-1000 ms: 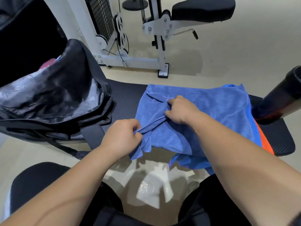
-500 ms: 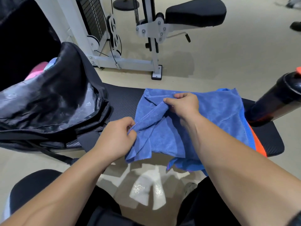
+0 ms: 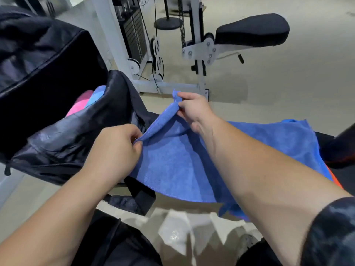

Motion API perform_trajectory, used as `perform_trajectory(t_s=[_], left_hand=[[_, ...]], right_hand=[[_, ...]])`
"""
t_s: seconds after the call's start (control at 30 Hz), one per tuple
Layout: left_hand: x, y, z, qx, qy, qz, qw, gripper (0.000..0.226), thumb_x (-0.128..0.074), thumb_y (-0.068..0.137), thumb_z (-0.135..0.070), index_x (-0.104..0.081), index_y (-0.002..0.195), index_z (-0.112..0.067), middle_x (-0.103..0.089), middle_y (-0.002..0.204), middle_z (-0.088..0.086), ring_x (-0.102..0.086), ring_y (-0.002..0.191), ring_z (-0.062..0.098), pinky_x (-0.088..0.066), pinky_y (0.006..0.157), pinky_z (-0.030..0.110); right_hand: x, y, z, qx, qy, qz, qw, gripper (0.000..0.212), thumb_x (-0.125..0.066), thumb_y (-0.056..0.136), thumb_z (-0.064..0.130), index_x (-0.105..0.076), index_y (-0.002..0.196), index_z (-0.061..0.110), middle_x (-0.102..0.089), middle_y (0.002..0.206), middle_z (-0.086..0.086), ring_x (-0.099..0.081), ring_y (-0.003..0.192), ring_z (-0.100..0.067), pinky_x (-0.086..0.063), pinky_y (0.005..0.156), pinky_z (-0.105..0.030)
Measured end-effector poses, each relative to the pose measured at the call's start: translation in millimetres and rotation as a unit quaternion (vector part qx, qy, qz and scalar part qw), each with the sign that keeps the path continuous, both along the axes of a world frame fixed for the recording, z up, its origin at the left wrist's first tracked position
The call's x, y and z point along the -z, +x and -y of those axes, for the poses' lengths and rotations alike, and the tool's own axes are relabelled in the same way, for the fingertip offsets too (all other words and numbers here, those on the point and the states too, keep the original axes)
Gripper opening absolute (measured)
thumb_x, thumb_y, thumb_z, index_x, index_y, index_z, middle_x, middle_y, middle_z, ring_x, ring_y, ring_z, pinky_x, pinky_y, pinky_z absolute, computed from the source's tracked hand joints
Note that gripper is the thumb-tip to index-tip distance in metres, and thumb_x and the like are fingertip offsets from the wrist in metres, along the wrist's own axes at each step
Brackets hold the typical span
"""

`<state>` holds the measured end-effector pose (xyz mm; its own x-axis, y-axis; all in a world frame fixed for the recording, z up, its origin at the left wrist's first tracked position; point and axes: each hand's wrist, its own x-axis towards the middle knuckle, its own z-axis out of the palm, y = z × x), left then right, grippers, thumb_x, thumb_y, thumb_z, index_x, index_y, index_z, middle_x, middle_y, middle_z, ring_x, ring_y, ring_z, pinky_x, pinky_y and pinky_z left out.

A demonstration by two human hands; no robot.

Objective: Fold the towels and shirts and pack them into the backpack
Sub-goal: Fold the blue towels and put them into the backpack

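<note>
A blue towel (image 3: 172, 166) lies spread over the black bench, its left edge lifted. My left hand (image 3: 115, 150) pinches the near corner of that edge. My right hand (image 3: 192, 110) pinches the far corner, held higher above the bench. The open black backpack (image 3: 57, 131) stands to the left, touching the towel's lifted edge. Inside it I see folded pink cloth (image 3: 78, 104) and light blue cloth (image 3: 98, 95). An orange cloth (image 3: 335, 179) peeks out under the towel's right side.
A white cable weight machine (image 3: 134, 54) with a black padded seat (image 3: 251, 29) stands on the beige floor behind the bench. A dark cylindrical object (image 3: 342, 146) sits at the bench's right end. My legs are below, near the frame's bottom.
Both hands have raised the towel's left edge and stretched it out, the right hand going up and away. The view has shifted toward the backpack, whose pink and blue contents now show more.
</note>
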<state>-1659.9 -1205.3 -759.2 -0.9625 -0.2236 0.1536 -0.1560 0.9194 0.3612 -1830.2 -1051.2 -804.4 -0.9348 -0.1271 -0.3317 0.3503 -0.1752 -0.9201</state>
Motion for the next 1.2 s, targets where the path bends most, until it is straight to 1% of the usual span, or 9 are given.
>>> perform_trajectory(t_s=[0.07,0.23,0.53,0.7,0.8,0.93,1.07,1.13,1.2], left_hand=[[-8.6,0.0,4.5,0.001,-0.005,-0.002,1.000,0.010,-0.064,0.085,-0.018,-0.066,0.080,-0.026,-0.063,0.068,-0.011,-0.059,0.070,0.012,-0.041,0.057,0.029],[-4.0,-0.5,-23.9,0.020,0.078,0.025,0.996,0.013,-0.067,0.078,-0.013,-0.068,0.077,-0.026,-0.065,0.067,-0.013,-0.056,0.062,0.000,-0.035,0.052,0.012],[54.9,-16.7,-157.3,0.145,0.210,0.138,0.957,0.027,-0.059,0.079,-0.007,-0.067,0.095,-0.027,-0.068,0.079,-0.007,-0.060,0.075,0.011,-0.046,0.065,0.021],[90.6,-25.1,-202.4,0.171,0.213,0.198,0.941,0.033,-0.061,0.079,-0.005,-0.069,0.106,-0.022,-0.064,0.082,-0.008,-0.058,0.077,0.013,-0.041,0.066,0.016],[108.3,-24.2,-210.8,0.172,0.207,0.222,0.937,0.033,-0.064,0.077,-0.007,-0.069,0.108,-0.019,-0.060,0.077,-0.009,-0.055,0.072,0.013,-0.036,0.058,0.009],[117.8,-19.3,-213.9,0.155,0.217,0.243,0.933,0.037,-0.066,0.076,-0.006,-0.068,0.107,-0.024,-0.061,0.076,-0.008,-0.055,0.066,0.008,-0.044,0.059,0.015],[115.6,-17.1,-212.4,0.137,0.238,0.255,0.927,0.040,-0.064,0.078,-0.006,-0.066,0.111,-0.027,-0.062,0.084,-0.006,-0.058,0.068,0.010,-0.052,0.063,0.028],[110.9,-17.0,-211.9,0.133,0.255,0.246,0.926,0.039,-0.064,0.078,-0.006,-0.066,0.110,-0.028,-0.063,0.081,-0.008,-0.059,0.065,0.009,-0.049,0.059,0.025],[104.0,-16.9,-213.4,0.133,0.268,0.229,0.926,0.038,-0.064,0.079,-0.006,-0.066,0.109,-0.028,-0.063,0.077,-0.009,-0.057,0.060,0.006,-0.046,0.058,0.021]], right_hand=[[-5.4,-4.7,12.5,-0.027,-0.029,0.009,0.999,0.038,-0.052,0.093,-0.008,-0.066,0.120,0.015,-0.070,0.110,-0.007,-0.069,0.098,-0.021,-0.060,0.085,-0.031],[-6.1,-5.2,-3.9,-0.083,-0.077,0.025,0.993,0.036,-0.052,0.099,0.001,-0.065,0.128,0.017,-0.071,0.100,-0.003,-0.069,0.085,-0.018,-0.058,0.090,-0.035],[25.8,-11.6,-124.5,0.019,-0.141,0.050,0.989,0.023,-0.055,0.098,0.004,-0.068,0.116,0.010,-0.075,0.099,-0.005,-0.068,0.084,-0.021,-0.060,0.074,-0.032],[60.2,0.4,-183.6,0.029,0.055,0.055,0.997,0.056,-0.057,0.092,-0.002,-0.050,0.143,0.021,-0.066,0.104,-0.008,-0.065,0.077,-0.019,-0.055,0.075,-0.033],[76.3,12.8,-199.2,-0.018,0.188,0.011,0.982,0.056,-0.063,0.091,0.005,-0.054,0.142,0.027,-0.059,0.127,-0.003,-0.065,0.103,-0.016,-0.053,0.094,-0.032],[78.5,17.9,-201.9,-0.062,0.263,-0.007,0.963,0.044,-0.068,0.091,0.015,-0.062,0.135,0.019,-0.062,0.131,0.004,-0.061,0.111,-0.010,-0.048,0.104,-0.030],[65.5,16.0,-202.0,-0.080,0.302,-0.027,0.950,0.045,-0.064,0.094,0.013,-0.057,0.139,0.013,-0.063,0.127,0.002,-0.061,0.108,-0.017,-0.047,0.092,-0.026],[59.3,15.5,-201.4,-0.076,0.294,-0.049,0.952,0.038,-0.062,0.093,0.006,-0.063,0.130,0.015,-0.069,0.121,0.000,-0.066,0.106,-0.018,-0.053,0.093,-0.029],[52.6,15.9,-202.3,-0.070,0.262,-0.067,0.960,0.037,-0.059,0.089,-0.002,-0.064,0.116,0.023,-0.072,0.104,0.007,-0.069,0.090,-0.012,-0.057,0.083,-0.025]])
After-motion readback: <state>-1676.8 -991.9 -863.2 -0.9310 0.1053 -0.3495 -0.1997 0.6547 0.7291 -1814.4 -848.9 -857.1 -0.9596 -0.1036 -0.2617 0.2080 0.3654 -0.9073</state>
